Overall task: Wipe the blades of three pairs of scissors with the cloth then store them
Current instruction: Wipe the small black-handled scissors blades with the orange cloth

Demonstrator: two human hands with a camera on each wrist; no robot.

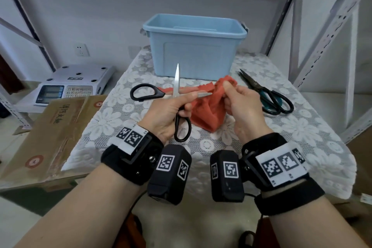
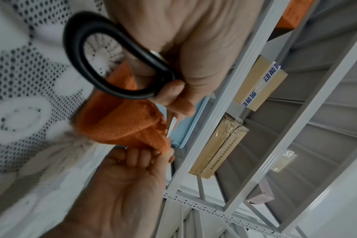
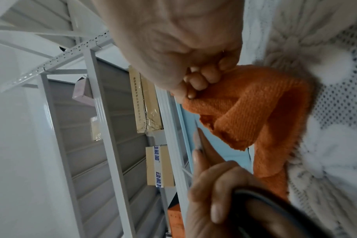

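Observation:
My left hand (image 1: 173, 106) grips black-handled scissors (image 1: 146, 92) at the pivot. They are spread wide: one blade points up and the other points right, its tip at the orange cloth (image 1: 205, 110). One handle loop (image 2: 104, 64) hangs below my palm. My right hand (image 1: 237, 102) pinches a bunched fold of the cloth (image 3: 255, 109) just right of the blade tip (image 3: 198, 138); the rest drapes onto the table. A second pair of scissors (image 1: 267, 94), dark-bladed with teal-lined handles, lies closed at the right. A light blue bin (image 1: 193, 46) stands open behind.
A white lace cloth (image 1: 302, 131) covers the table. Left of it, lower down, lie a digital scale (image 1: 74, 84) and a flat cardboard box (image 1: 50, 127). Grey shelf uprights (image 1: 326, 46) rise at the right, with a shelf board overhead.

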